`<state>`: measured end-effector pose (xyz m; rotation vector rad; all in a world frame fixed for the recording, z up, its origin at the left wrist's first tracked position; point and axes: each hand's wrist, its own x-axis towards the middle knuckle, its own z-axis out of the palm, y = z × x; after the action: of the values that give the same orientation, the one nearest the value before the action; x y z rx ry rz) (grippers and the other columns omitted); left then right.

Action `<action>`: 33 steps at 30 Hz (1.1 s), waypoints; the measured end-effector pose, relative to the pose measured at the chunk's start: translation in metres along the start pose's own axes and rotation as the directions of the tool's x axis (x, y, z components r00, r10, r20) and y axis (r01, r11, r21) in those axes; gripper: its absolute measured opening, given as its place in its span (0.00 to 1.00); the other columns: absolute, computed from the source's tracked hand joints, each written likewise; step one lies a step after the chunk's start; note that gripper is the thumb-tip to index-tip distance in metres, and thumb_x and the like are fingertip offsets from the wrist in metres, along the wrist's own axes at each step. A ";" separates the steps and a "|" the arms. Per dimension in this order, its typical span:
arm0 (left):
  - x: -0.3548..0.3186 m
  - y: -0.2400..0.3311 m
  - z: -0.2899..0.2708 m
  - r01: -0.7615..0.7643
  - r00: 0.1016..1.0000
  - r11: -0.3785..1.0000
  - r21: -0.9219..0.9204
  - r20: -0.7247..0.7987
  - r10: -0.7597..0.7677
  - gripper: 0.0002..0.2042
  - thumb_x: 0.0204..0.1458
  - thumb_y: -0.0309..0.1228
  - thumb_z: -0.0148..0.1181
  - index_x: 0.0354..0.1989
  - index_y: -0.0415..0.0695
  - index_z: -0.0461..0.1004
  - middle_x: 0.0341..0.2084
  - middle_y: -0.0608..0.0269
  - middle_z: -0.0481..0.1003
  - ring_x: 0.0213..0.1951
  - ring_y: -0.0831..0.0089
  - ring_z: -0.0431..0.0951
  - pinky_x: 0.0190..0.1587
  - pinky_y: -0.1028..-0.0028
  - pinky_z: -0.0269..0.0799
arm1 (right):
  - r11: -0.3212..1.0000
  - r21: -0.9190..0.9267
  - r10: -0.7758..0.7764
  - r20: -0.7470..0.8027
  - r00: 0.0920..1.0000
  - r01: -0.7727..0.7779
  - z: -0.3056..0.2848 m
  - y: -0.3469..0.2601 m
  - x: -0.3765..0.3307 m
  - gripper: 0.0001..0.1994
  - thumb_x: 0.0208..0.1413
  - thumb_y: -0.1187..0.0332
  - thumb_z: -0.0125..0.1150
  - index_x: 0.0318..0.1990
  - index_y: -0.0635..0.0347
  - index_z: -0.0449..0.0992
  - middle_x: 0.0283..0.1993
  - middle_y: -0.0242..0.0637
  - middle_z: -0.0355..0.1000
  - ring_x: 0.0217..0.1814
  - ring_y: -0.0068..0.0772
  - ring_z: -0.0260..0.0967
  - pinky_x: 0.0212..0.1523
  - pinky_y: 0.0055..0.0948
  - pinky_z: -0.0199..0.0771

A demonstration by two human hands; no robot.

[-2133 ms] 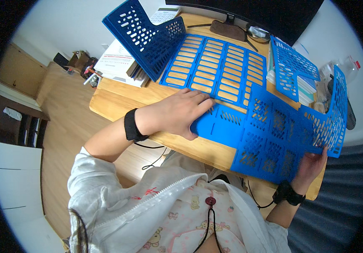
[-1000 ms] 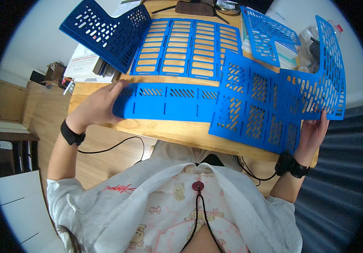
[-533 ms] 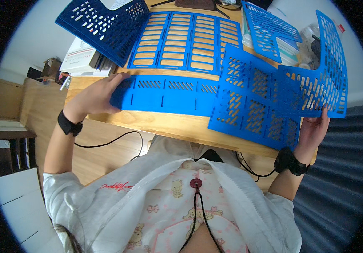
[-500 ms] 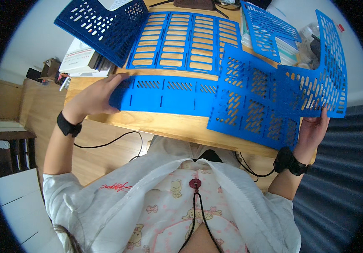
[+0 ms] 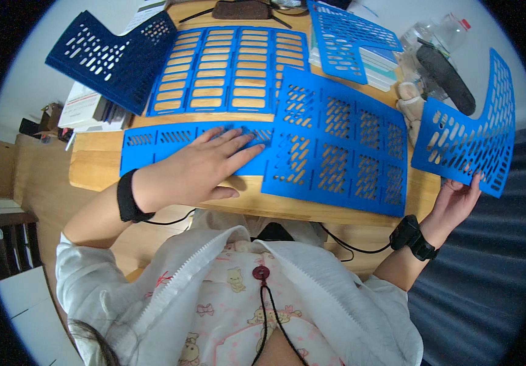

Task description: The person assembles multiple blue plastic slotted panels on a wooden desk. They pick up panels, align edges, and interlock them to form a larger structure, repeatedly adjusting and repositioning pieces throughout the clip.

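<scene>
We note the right hand (image 5: 456,194) pinching the lower edge of an L-shaped blue panel (image 5: 471,141), tilted up at the table's (image 5: 248,194) right end. We judge it light, thin plastic, bendy across the perforations; its solid margins look the best grip. The left hand (image 5: 193,175) lies spread on a slotted blue strip (image 5: 144,154). Behind: a clear red-capped bottle (image 5: 451,33), contents unclear to us.
</scene>
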<state>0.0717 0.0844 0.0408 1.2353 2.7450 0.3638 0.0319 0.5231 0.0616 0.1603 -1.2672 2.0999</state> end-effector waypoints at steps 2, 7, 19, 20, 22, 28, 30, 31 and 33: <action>0.014 0.002 0.004 0.010 1.000 1.000 0.022 0.018 -0.011 0.35 0.44 0.38 0.59 0.60 0.43 0.51 0.56 0.45 0.57 0.59 0.50 0.55 0.61 0.56 0.47 | 0.997 -0.016 -0.070 0.005 0.998 0.070 -0.013 -0.015 0.006 0.12 0.58 0.70 0.46 0.49 0.61 0.65 0.50 0.40 0.66 0.49 0.31 0.64 0.52 0.36 0.65; 0.033 0.003 0.010 0.004 0.998 0.999 0.035 0.061 -0.006 0.36 0.44 0.41 0.59 0.61 0.43 0.50 0.57 0.44 0.56 0.61 0.49 0.52 0.62 0.55 0.44 | 0.981 -0.049 -0.192 -0.045 0.980 0.190 -0.039 -0.039 0.011 0.17 0.57 0.70 0.48 0.54 0.62 0.62 0.53 0.43 0.65 0.50 0.34 0.65 0.53 0.38 0.65; 0.038 0.011 0.011 -0.033 0.997 0.999 -0.013 0.073 0.034 0.36 0.42 0.44 0.60 0.58 0.40 0.55 0.56 0.43 0.58 0.60 0.52 0.54 0.63 0.56 0.41 | 0.970 -0.111 -0.226 -0.065 0.972 0.218 -0.044 -0.031 0.000 0.15 0.56 0.72 0.49 0.51 0.65 0.63 0.47 0.43 0.68 0.45 0.30 0.68 0.47 0.30 0.71; 0.038 0.012 0.011 -0.039 0.996 0.999 -0.015 0.075 0.040 0.36 0.42 0.44 0.60 0.58 0.40 0.55 0.56 0.43 0.58 0.60 0.52 0.54 0.63 0.56 0.41 | 0.955 -0.162 -0.256 -0.019 0.966 0.250 -0.040 -0.029 -0.003 0.15 0.56 0.73 0.49 0.51 0.65 0.63 0.47 0.43 0.68 0.45 0.30 0.68 0.45 0.29 0.72; 0.039 0.015 0.011 -0.035 0.994 0.999 -0.009 0.103 0.035 0.37 0.41 0.44 0.60 0.59 0.41 0.54 0.56 0.44 0.57 0.61 0.53 0.53 0.63 0.55 0.40 | 0.956 -0.226 -0.195 -0.016 0.981 0.186 -0.031 -0.025 -0.009 0.13 0.55 0.74 0.49 0.49 0.62 0.64 0.41 0.40 0.69 0.37 0.26 0.69 0.29 0.21 0.74; 0.042 0.022 0.012 -0.012 0.989 0.999 0.047 0.150 0.004 0.38 0.41 0.43 0.61 0.61 0.44 0.52 0.58 0.47 0.56 0.63 0.55 0.50 0.63 0.52 0.37 | 0.892 -0.421 -0.161 0.049 0.986 0.166 -0.004 0.002 -0.015 0.06 0.57 0.74 0.48 0.42 0.59 0.64 0.33 0.37 0.70 0.29 0.24 0.69 0.15 0.15 0.64; 0.043 0.024 0.013 -0.018 0.989 0.999 0.043 0.149 0.011 0.37 0.42 0.43 0.61 0.61 0.45 0.53 0.58 0.47 0.56 0.63 0.55 0.50 0.63 0.52 0.37 | 0.852 -0.510 -0.078 0.092 0.993 0.114 0.003 0.009 -0.017 0.08 0.55 0.79 0.48 0.42 0.63 0.63 0.37 0.37 0.68 0.33 0.24 0.67 0.30 0.25 0.74; 0.043 0.025 0.014 -0.022 0.989 0.999 0.026 0.148 0.018 0.37 0.42 0.43 0.61 0.61 0.45 0.53 0.58 0.47 0.56 0.63 0.55 0.50 0.63 0.52 0.37 | 0.818 -0.561 -0.062 0.130 0.990 0.125 0.006 0.013 -0.016 0.08 0.55 0.78 0.48 0.43 0.63 0.63 0.37 0.37 0.68 0.33 0.24 0.67 0.28 0.25 0.75; 0.042 0.027 0.014 -0.034 0.989 0.999 -0.010 0.144 0.035 0.37 0.42 0.44 0.60 0.60 0.45 0.53 0.58 0.48 0.56 0.62 0.55 0.50 0.63 0.52 0.37 | 0.828 -0.554 0.007 0.165 0.986 0.087 0.011 0.021 -0.021 0.11 0.56 0.77 0.48 0.46 0.65 0.62 0.40 0.39 0.68 0.34 0.24 0.68 0.17 0.21 0.73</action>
<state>0.0658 0.1357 0.0340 1.2559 2.6015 0.2755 0.0327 0.4979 0.0430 0.0925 -1.9072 1.6138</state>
